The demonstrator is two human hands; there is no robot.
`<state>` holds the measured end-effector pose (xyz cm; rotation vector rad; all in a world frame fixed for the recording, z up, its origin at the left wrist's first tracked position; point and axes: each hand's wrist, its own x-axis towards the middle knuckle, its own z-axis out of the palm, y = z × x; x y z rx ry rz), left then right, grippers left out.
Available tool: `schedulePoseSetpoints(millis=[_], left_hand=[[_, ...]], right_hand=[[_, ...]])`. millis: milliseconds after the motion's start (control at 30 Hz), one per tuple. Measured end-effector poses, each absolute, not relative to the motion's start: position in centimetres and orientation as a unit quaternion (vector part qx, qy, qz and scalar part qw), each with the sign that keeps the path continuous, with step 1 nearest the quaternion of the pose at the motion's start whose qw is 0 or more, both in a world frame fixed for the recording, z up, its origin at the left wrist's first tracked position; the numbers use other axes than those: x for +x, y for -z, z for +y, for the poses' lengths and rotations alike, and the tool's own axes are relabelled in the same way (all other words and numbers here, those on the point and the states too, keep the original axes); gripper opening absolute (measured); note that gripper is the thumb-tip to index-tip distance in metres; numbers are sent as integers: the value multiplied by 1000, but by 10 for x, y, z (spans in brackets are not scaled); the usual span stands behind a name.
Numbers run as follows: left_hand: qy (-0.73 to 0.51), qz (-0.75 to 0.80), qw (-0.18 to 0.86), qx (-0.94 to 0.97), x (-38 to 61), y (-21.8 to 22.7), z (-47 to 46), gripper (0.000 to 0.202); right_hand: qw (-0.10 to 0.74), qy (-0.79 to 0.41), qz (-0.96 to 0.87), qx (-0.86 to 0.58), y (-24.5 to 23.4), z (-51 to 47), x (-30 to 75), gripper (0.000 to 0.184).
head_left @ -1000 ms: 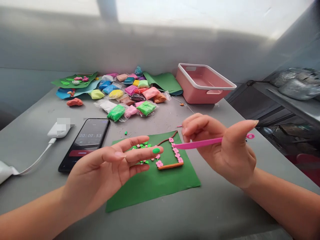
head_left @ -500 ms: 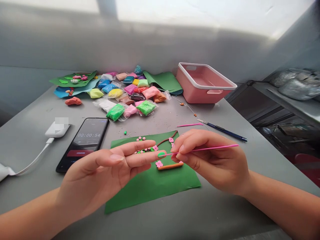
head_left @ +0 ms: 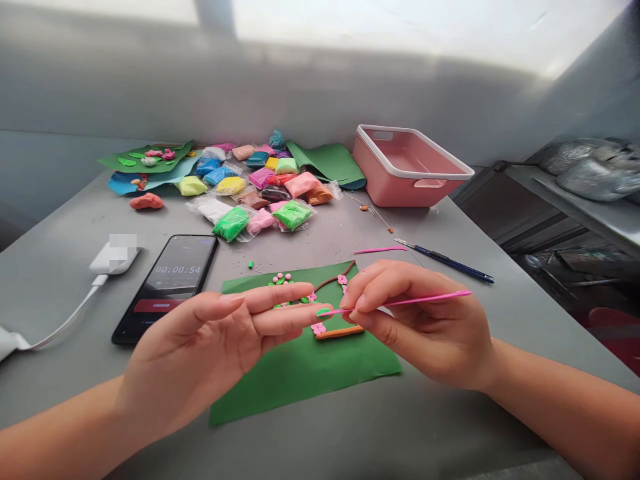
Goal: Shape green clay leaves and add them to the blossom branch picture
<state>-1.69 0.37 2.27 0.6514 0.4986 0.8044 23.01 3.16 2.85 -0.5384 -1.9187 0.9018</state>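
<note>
The left hand hovers palm-up with its fingers stretched out flat, holding nothing in a grasp; a small green clay leaf sits on the tip of one finger. The right hand pinches a thin pink tool between thumb and fingertips, its point touching the leaf from three o'clock. Just beneath both hands lies a green sheet on the grey table, carrying a brown clay frame dotted with pink flowers. At ten o'clock from the sheet rests a black phone beside a white charger. At two o'clock lie a second pink stick and a dark pen. Farther back, bagged clay in many colours is piled at twelve o'clock, with a pink tub at one o'clock.
</note>
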Motion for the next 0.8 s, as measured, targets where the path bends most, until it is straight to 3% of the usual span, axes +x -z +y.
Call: schedulePoseSetpoints(millis=[800], left_hand=[[-383, 231, 844, 295, -16, -23, 5, 55]], right_hand=[[463, -355, -778, -234, -29, 29, 229, 18]])
